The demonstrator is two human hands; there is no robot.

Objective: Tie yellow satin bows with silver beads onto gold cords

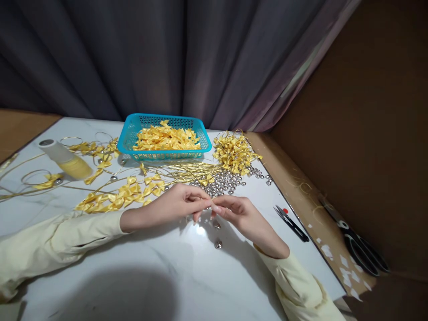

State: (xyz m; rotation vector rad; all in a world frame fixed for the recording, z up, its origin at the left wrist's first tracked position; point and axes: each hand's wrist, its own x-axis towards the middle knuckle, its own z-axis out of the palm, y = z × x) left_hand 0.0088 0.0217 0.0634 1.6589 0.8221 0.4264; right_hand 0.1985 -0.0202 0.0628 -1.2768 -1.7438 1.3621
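My left hand [174, 205] and my right hand [239, 213] meet fingertip to fingertip above the white marble table [160, 276]. Both are pinched closed on something small between them that I cannot make out. Just behind the fingertips lies a heap of silver bells [224, 183]. Two loose silver bells [218, 243] lie under my right hand. Strings of yellow ribbon bows [117, 196] stretch along the table left of my left hand. Both arms wear pale yellow sleeves.
A blue basket [130, 133] of yellow bows stands at the back. A pile of bows [234, 154] sits to its right. A spool of yellow thread [65, 158] lies at left. Small black snips [290, 223] and large scissors [357, 243] lie at right.
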